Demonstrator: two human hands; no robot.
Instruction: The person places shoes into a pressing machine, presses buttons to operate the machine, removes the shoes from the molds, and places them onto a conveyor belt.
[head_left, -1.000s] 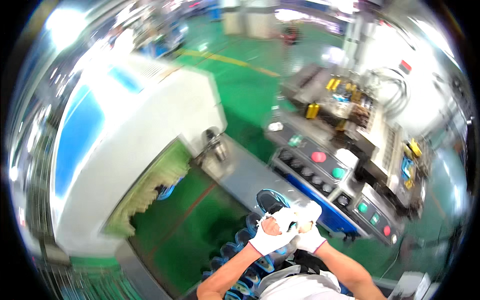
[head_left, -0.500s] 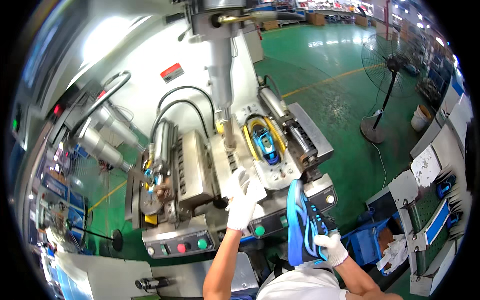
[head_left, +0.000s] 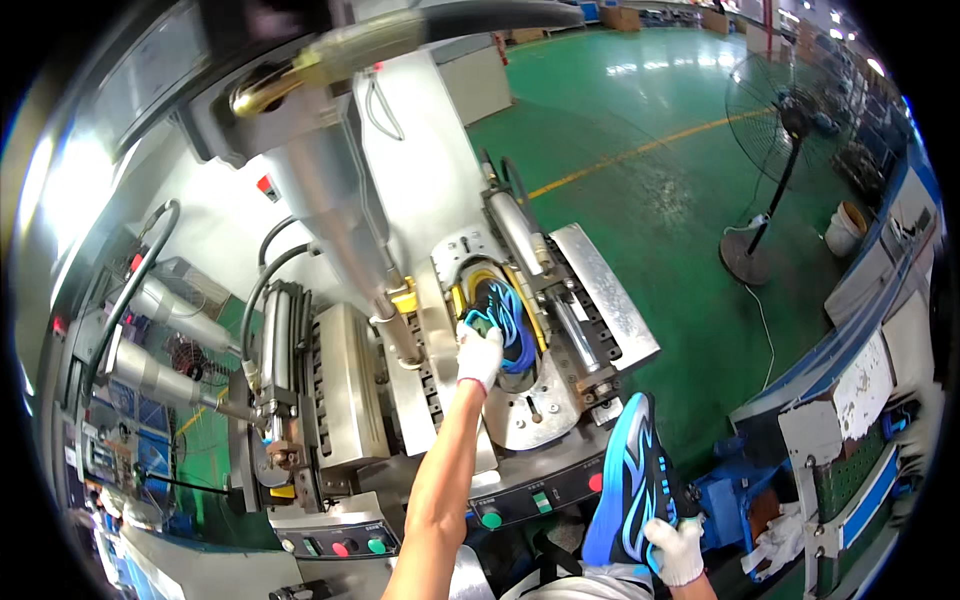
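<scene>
My left hand (head_left: 480, 356), in a white glove, reaches into the pressing machine. Its fingers are closed at the near left side of a blue and black sports shoe (head_left: 513, 325), which sits in the yellow-edged holder (head_left: 540, 315) and looks tilted. At the lower right, my right hand (head_left: 677, 553), also gloved, grips a second sports shoe (head_left: 627, 490) by its heel end. That shoe points away from me, its blue-to-turquoise sole side turned left and its black upper turned right.
A metal press cylinder (head_left: 335, 210) slants down just left of the holder. Buttons line the machine's front panel (head_left: 515, 505). To the right are a blue bin (head_left: 722, 510) with cloths beside it and a metal rack (head_left: 850, 480). A standing fan (head_left: 790, 140) is farther back.
My left hand has moved forward from the machine's front into the holder and closed on the shoe there. The right hand and its shoe sit slightly lower and farther right. The view has shifted.
</scene>
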